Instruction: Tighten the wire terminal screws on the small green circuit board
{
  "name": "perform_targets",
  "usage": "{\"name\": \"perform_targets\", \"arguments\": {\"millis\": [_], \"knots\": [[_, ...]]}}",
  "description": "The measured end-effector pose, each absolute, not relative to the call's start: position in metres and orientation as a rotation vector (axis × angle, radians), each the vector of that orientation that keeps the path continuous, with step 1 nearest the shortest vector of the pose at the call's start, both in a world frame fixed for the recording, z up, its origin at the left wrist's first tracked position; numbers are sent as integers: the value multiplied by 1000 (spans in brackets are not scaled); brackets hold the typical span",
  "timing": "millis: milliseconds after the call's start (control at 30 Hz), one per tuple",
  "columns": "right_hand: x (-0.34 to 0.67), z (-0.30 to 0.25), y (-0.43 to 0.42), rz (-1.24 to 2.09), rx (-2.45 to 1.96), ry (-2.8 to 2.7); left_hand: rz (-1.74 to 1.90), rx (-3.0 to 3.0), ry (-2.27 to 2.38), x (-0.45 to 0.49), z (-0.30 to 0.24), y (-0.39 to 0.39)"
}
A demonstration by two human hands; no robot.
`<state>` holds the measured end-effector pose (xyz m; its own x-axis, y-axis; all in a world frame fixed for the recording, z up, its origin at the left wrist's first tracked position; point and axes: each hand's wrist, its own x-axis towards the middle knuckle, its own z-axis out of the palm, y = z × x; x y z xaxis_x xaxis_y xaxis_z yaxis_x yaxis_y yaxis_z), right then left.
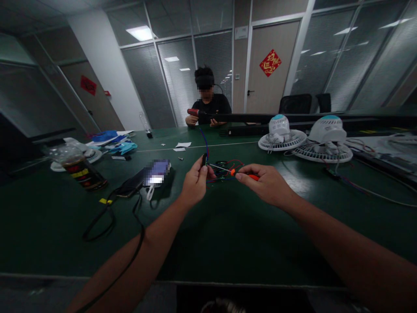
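Observation:
Pinched upright in my left hand (196,179) is a small black part (204,159) with coloured wires running from it; its exact kind is too small to make out. My right hand (265,181) is closed around the orange and black handle of a screwdriver (253,177). The screwdriver's thin metal shaft points left, and its tip reaches the black part. Red, blue and black wires (235,164) lie loose on the green table (228,230) just beyond and between my hands.
At right stand two white fan heads (282,134) with round grilles. On the left are a dark-liquid bottle (83,171), a phone (158,171) and a looping black cable (112,217). Across the table a person (210,102) holds a red and black power tool (194,112).

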<state>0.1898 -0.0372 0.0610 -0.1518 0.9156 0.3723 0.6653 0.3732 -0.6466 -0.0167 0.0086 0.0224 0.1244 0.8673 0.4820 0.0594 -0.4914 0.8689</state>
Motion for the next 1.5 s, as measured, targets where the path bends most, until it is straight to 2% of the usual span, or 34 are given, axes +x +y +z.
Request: {"name": "perform_targets", "arguments": {"millis": [600, 933, 1500], "knots": [[188, 58, -37, 505, -1401, -1855, 1423, 1703, 914, -16, 21, 9], [190, 64, -36, 596, -1411, -2065, 1365, 1768, 931, -17, 17, 10], [188, 58, -35, 527, -1422, -2026, 1377, 1765, 901, -17, 19, 10]]}}
